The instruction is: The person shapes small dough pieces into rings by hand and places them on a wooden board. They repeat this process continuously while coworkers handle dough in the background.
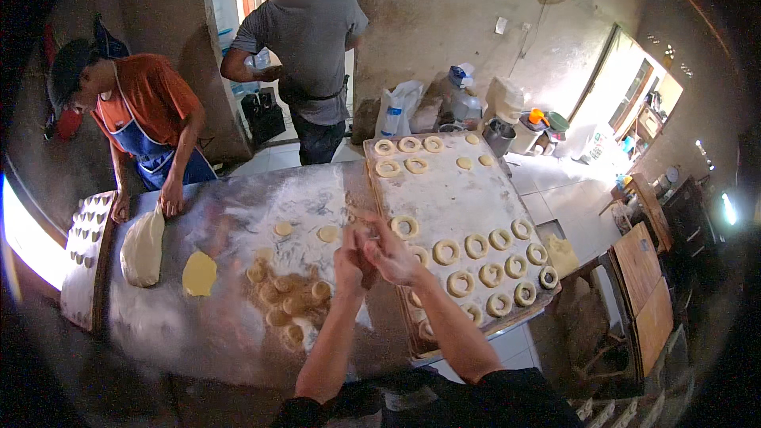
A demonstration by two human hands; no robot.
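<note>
My left hand (349,260) and my right hand (391,254) are closed together above the table, near the left edge of a floured board (444,198). Motion smears the fingers, and whatever is between them is hidden. Just right of my hands, a dough ring (404,227) rests on the board. Several more rings, such as this dough ring (476,246), lie in rows on its near half. Left of my hands, two small flat dough rounds, one of them this round (327,234), sit on the floured metal table (230,214). Closer to me is a cluster of dough pieces (287,298) in brownish flour.
At the left, a co-worker in an orange shirt (151,87) grips a large dough lump (143,250). A yellow dough piece (199,273) lies nearby, beside a tray (79,289) of small pieces. Another person (305,47) stands beyond the table. A wooden cabinet (642,293) is at the right.
</note>
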